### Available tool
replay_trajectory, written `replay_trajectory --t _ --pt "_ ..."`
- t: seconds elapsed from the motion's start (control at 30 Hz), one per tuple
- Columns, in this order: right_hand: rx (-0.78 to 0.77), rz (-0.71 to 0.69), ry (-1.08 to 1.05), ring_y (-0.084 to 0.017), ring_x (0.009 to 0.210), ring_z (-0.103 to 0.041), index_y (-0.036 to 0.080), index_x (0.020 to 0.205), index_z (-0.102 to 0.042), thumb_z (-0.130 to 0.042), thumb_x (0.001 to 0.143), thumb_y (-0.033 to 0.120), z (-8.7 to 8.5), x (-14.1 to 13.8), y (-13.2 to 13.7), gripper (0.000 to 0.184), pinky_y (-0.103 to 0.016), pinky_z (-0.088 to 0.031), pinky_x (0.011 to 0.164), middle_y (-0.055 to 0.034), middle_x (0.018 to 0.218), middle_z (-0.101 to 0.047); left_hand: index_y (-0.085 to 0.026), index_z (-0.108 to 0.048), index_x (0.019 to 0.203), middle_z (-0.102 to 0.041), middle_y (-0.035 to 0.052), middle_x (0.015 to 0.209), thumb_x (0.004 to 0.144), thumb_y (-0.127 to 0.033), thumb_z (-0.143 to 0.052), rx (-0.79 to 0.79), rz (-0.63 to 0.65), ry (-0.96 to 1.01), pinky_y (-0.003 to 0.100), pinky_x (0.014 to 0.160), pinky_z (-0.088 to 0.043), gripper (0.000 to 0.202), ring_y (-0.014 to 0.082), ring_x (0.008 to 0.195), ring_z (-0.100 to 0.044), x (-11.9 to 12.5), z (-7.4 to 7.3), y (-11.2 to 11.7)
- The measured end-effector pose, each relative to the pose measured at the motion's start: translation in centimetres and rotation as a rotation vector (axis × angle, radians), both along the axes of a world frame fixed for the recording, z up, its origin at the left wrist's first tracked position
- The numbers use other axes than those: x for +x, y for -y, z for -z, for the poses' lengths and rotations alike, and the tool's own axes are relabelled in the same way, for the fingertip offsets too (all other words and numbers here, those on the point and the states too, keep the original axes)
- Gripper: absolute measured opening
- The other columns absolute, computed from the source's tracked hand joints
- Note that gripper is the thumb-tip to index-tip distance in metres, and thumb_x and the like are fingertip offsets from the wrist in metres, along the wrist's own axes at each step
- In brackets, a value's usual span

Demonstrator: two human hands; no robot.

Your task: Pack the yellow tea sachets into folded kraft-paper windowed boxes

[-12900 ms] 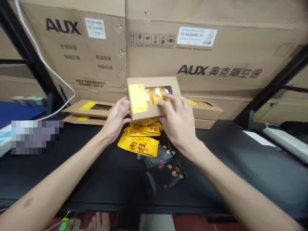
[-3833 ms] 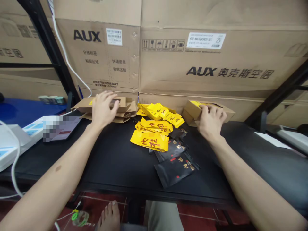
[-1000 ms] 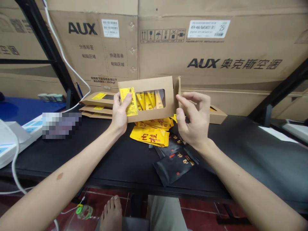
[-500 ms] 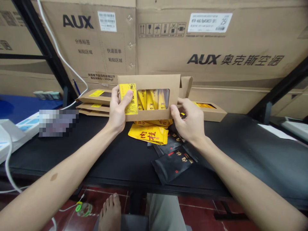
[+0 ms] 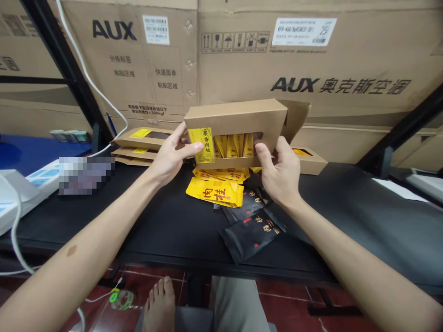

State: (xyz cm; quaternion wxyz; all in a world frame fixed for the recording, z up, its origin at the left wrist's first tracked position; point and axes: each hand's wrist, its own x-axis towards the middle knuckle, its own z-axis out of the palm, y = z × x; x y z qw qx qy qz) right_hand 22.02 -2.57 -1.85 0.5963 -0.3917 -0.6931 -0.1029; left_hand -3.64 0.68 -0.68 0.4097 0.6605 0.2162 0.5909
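Note:
Between both hands I hold a brown cardboard box, lifted above the black table and tilted so its top face shows. Yellow sachets stand inside, seen through its window, beside a yellow label. My left hand grips the left end, thumb over the label's edge. My right hand holds the lower right corner, thumb at the window's edge. The flap on the right end stands open. Below lie loose yellow sachets and black sachets.
Flat brown boxes are stacked at the left; another windowed box stands behind my right hand. A power strip with white cables lies at the left. Large AUX cartons form the back. Under the black table is a bottle.
The box has moved a little to the right and tipped, so its top face now shows. Both hands have shifted with it, and the right-end flap has swung further out.

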Motion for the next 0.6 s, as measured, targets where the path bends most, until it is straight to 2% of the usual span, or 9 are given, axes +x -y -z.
replay_trajectory --t 0.2,0.4,0.6 --pt "-0.013 0.029 -0.027 -0.022 0.081 -0.066 0.022 0.099 -0.067 -0.051 0.103 0.061 0.2 0.1 -0.2 0.042 -0.041 -0.056 0.074 -0.0080 0.091 -0.072 -0.025 -0.065 0.133 -0.071 0.0096 0.142 0.070 -0.036 -0.093 0.014 -0.034 -0.034 0.047 0.113 -0.054 0.070 0.0308 0.132 -0.066 -0.5 0.5 -0.8" --pt "-0.018 0.051 0.001 -0.022 0.078 -0.063 0.023 0.097 -0.067 -0.048 0.103 0.064 0.4 -0.2 0.0 0.046 -0.041 -0.055 0.072 -0.0077 0.089 -0.070 -0.023 -0.065 0.124 -0.073 0.0090 0.134 0.064 -0.031 -0.096 -0.001 -0.026 0.022 0.045 0.116 -0.052 0.068 0.0271 0.129 -0.067 -1.0 0.4 -1.2" --pt "-0.003 0.069 0.013 -0.020 0.072 -0.060 0.023 0.094 -0.064 -0.047 0.104 0.063 0.3 -0.1 0.2 0.045 -0.039 -0.053 0.069 -0.0055 0.082 -0.067 -0.020 -0.064 0.116 -0.076 0.0092 0.124 0.058 -0.030 -0.100 -0.069 -0.019 -0.018 0.048 0.114 -0.053 0.069 0.0288 0.125 -0.069 -1.6 0.2 -1.1"
